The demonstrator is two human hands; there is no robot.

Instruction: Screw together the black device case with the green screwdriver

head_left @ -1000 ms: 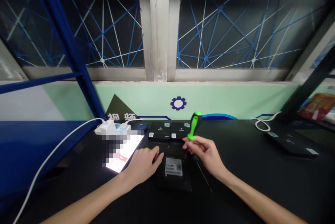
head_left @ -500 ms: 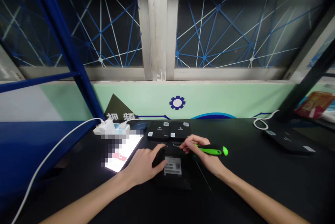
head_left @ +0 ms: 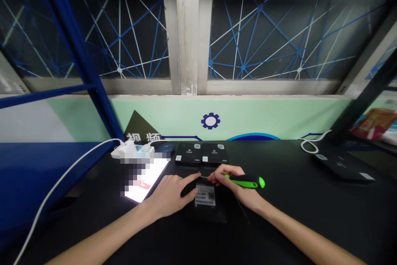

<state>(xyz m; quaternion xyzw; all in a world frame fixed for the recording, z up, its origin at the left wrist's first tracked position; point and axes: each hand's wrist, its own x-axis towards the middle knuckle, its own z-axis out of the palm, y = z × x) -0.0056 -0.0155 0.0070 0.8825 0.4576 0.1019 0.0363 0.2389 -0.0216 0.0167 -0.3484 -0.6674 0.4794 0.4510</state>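
Observation:
On the dark tabletop before me lies a black box-shaped device point(head_left: 211, 214) with a white printed label point(head_left: 205, 196) on its upper face. My left hand point(head_left: 170, 192) rests against its left side, fingers stretched, thumb at the label's edge and index finger reaching to the far part. A screwdriver point(head_left: 248, 181) with a green and black handle is in my right hand point(head_left: 228, 176), closed around the shaft and front of the handle. Its metal shaft points left, the tip close to my left index fingertip. Whether they touch I cannot tell.
Two black boxes point(head_left: 188, 154) stand side by side behind the device. Left of my hand lies a lit tablet point(head_left: 151, 180), partly blurred out, with a white power strip point(head_left: 132, 150) behind it. Another black device point(head_left: 343, 168) and a white cable point(head_left: 308, 145) lie at right.
My right hand has shifted left and slightly toward me with the screwdriver. My left index finger now stretches further right, to near the tip. The device stays in place.

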